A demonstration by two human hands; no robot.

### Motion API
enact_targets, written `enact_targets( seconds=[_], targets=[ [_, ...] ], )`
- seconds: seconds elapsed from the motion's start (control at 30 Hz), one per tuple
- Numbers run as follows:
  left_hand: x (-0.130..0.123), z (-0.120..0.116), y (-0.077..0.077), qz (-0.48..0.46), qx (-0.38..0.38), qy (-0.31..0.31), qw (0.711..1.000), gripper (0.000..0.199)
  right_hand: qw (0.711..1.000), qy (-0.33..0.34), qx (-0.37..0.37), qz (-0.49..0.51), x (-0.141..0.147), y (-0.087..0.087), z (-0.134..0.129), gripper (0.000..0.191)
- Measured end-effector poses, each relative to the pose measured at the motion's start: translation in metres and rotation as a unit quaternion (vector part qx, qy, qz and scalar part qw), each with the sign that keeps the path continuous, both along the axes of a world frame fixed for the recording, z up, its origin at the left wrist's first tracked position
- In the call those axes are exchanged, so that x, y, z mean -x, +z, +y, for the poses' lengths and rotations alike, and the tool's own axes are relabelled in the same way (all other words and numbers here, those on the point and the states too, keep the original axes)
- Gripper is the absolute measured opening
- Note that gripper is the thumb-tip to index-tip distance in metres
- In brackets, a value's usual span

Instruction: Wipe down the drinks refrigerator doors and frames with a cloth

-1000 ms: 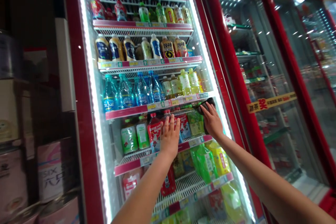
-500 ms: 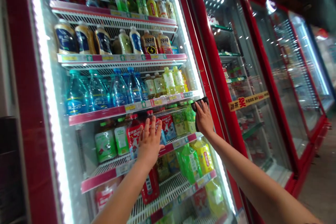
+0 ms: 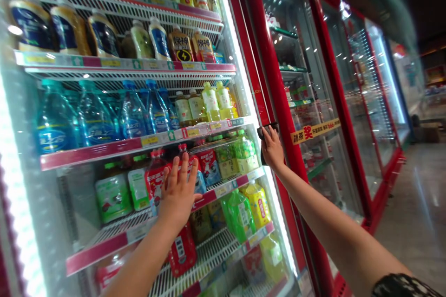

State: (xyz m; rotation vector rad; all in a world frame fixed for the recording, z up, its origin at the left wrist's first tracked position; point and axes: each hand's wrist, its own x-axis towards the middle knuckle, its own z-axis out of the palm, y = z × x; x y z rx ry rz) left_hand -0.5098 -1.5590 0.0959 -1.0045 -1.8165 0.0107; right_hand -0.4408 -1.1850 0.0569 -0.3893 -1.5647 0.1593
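My left hand [image 3: 179,190] is raised, fingers stretched out and somewhat apart, its back toward me. It is in front of the red-labelled bottles [image 3: 155,174] and holds nothing; whether the palm touches glass I cannot tell. At the right edge of the lit drinks fridge, my right hand [image 3: 273,148] has its fingers over a black piece that looks like a door handle [image 3: 274,125]. Part of that piece is hidden behind the hand. Blue-capped bottles [image 3: 132,109] stand on the shelf above, and green-labelled bottles [image 3: 113,192] to the left of my left hand.
Shelves [image 3: 167,67] of bottled drinks fill the fridge, with a bright light strip [image 3: 240,48] along its side. More red-framed glass-door fridges [image 3: 334,148] stand in a row to the right. Shiny floor [image 3: 414,204] stretches beside them.
The view has shifted, so the fridge sits further left and looks closer. My right hand now appears to the right of the light strip. My left hand stays spread before the red-labelled bottles.
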Motion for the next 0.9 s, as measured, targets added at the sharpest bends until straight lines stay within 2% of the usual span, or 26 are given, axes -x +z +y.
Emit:
enact_targets(
  seconds=[0.1,0.13,0.17,0.2,0.23,0.37,0.4,0.43,0.47,0.5,0.63,0.67,0.7,0.73,0.77,0.8,0.9],
  targets=[
    [0.001,0.0,0.0,-0.006,0.004,-0.012,1.0,0.126,1.0,-0.016,-0.006,-0.016,-0.007,-0.065,-0.006,0.052],
    [0.001,0.001,0.0,-0.009,0.003,-0.015,1.0,0.127,0.999,-0.021,-0.009,-0.022,-0.008,-0.077,-0.007,0.052],
    [0.002,0.001,0.0,-0.013,0.003,-0.017,1.0,0.127,0.999,-0.024,-0.009,-0.026,-0.009,-0.08,-0.007,0.052],
    [0.003,0.001,0.0,-0.017,0.004,-0.018,1.0,0.127,0.999,-0.024,-0.006,-0.028,-0.01,-0.074,-0.006,0.052],
    [0.003,0.001,0.001,-0.022,0.006,-0.018,1.0,0.127,0.999,-0.021,-0.001,-0.026,-0.009,-0.06,-0.003,0.051],
    [0.006,-0.001,0.001,-0.027,0.008,-0.018,0.999,0.123,1.0,0.004,0.011,-0.009,-0.003,0.022,0.015,0.052],
    [0.006,-0.001,0.001,-0.024,0.007,-0.02,0.999,0.122,1.0,0.009,0.009,-0.006,-0.002,0.032,0.017,0.052],
    [0.007,-0.001,0.001,-0.022,0.006,-0.022,1.0,0.121,1.0,0.011,0.005,-0.004,-0.001,0.033,0.018,0.053],
    [0.006,-0.001,0.002,-0.02,0.005,-0.025,0.999,0.12,1.0,0.011,0.002,-0.003,-0.001,0.023,0.017,0.055],
    [0.006,-0.001,0.002,-0.02,0.006,-0.027,0.999,0.119,1.0,0.009,0.0,-0.003,-0.002,0.004,0.014,0.057],
    [0.004,0.001,0.001,-0.025,0.002,-0.029,0.999,0.123,1.0,-0.009,-0.004,-0.021,-0.013,-0.118,-0.005,0.066],
    [0.004,0.001,0.001,-0.026,0.001,-0.028,0.999,0.125,1.0,-0.01,-0.006,-0.029,-0.016,-0.142,-0.008,0.067],
    [0.003,0.001,0.001,-0.026,0.001,-0.027,0.999,0.126,0.999,-0.009,-0.01,-0.033,-0.018,-0.156,-0.01,0.068],
    [0.002,0.001,0.001,-0.026,0.002,-0.027,0.999,0.126,0.999,-0.007,-0.013,-0.033,-0.018,-0.159,-0.01,0.068],
    [0.002,0.001,0.001,-0.026,0.005,-0.026,0.999,0.127,1.0,-0.004,-0.015,-0.026,-0.017,-0.151,-0.009,0.068],
    [0.001,0.0,0.001,-0.027,0.007,-0.026,0.999,0.127,1.0,-0.001,-0.015,-0.016,-0.014,-0.133,-0.008,0.066],
    [0.0,0.0,0.0,-0.024,0.003,-0.021,0.999,0.129,1.0,0.002,-0.015,0.023,0.001,-0.056,-0.016,0.059]
  ],
)
